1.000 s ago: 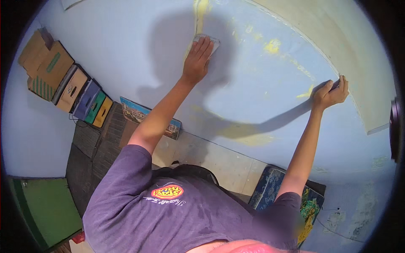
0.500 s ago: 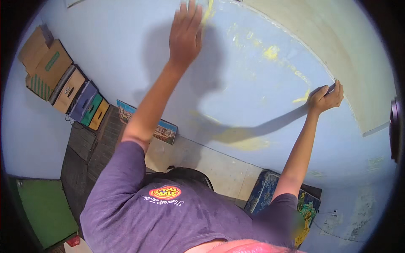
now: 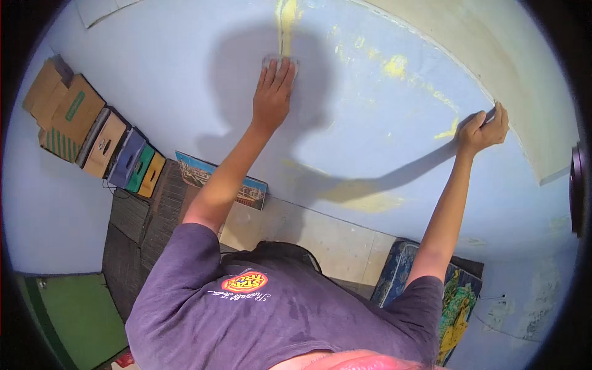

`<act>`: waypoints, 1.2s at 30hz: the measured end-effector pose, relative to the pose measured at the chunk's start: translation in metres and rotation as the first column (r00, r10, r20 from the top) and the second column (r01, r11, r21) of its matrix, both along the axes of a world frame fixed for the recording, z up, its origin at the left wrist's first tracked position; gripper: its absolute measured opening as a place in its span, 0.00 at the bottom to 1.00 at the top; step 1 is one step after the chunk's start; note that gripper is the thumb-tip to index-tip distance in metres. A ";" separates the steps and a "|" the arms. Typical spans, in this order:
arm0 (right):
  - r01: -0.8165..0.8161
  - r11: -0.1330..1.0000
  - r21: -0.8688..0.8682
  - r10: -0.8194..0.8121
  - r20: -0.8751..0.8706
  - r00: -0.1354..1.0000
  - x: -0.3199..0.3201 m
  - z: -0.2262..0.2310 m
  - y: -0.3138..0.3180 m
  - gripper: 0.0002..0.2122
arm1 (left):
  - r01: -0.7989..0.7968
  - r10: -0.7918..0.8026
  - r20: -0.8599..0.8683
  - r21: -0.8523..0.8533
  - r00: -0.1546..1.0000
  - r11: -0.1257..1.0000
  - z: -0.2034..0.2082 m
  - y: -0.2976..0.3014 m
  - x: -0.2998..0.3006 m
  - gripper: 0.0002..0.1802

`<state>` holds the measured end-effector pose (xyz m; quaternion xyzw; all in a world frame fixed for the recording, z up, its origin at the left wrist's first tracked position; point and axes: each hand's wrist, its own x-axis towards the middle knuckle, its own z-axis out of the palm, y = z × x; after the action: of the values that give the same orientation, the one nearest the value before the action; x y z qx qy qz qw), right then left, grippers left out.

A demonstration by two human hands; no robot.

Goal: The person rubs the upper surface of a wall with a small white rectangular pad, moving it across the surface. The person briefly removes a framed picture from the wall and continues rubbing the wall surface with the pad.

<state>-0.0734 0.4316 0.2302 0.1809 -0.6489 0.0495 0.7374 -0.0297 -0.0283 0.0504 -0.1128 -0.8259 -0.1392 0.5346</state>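
My left hand [image 3: 273, 92] lies flat on the blue wall [image 3: 185, 80], pressing a pale, flat sanding pad [image 3: 280, 60] under its fingertips. The pad sits at the lower end of a yellow scraped streak [image 3: 285, 24] that runs up the wall. My right hand [image 3: 484, 129] is stretched far out to the right, fingers curled against the edge where the blue wall meets a cream band [image 3: 493, 49]. A small grey tip shows by its fingers; I cannot tell whether it holds anything. Yellow scuffed patches [image 3: 394, 65] dot the wall between my hands.
Cardboard boxes [image 3: 65, 117] and coloured boxes [image 3: 132, 161] line the wall at the left. A framed picture [image 3: 246, 192] leans at the wall's foot beside a dark mat [image 3: 135, 216]. A patterned mattress [image 3: 459, 296] stands at the right, and a green panel [image 3: 74, 314] lies at the lower left.
My left hand slid up the yellow streak with the pad, then came back down to about where it started. My right hand stayed at the wall's edge.
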 end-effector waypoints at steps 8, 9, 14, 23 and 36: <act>0.038 0.998 -0.046 -0.037 0.012 0.999 -0.001 -0.005 -0.002 0.21 | -0.009 -0.070 0.237 0.315 0.969 0.949 -0.087 0.019 0.071 0.30; -0.039 0.999 -0.020 0.040 0.049 0.998 0.000 -0.001 -0.001 0.21 | 0.010 -0.081 0.211 0.317 0.974 0.948 -0.083 0.018 0.068 0.29; 0.010 0.999 -0.040 -0.010 0.006 1.000 0.001 -0.004 -0.003 0.21 | 0.104 -0.091 -0.057 0.286 0.994 0.953 0.007 0.002 0.039 0.27; 0.010 0.999 -0.043 -0.009 0.025 1.000 0.005 0.000 -0.008 0.20 | 0.139 -0.125 -0.353 0.016 0.927 0.990 0.137 -0.003 -0.039 0.25; 0.057 0.997 -0.050 -0.054 0.060 0.997 0.010 -0.006 -0.002 0.20 | 0.099 -0.084 0.294 -0.036 0.952 0.994 -0.066 0.005 0.030 0.27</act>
<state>-0.0637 0.4295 0.2243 0.1421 -0.6734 0.0510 0.7237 -0.0002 -0.0234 -0.0151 -0.1426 -0.8928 -0.1581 0.3969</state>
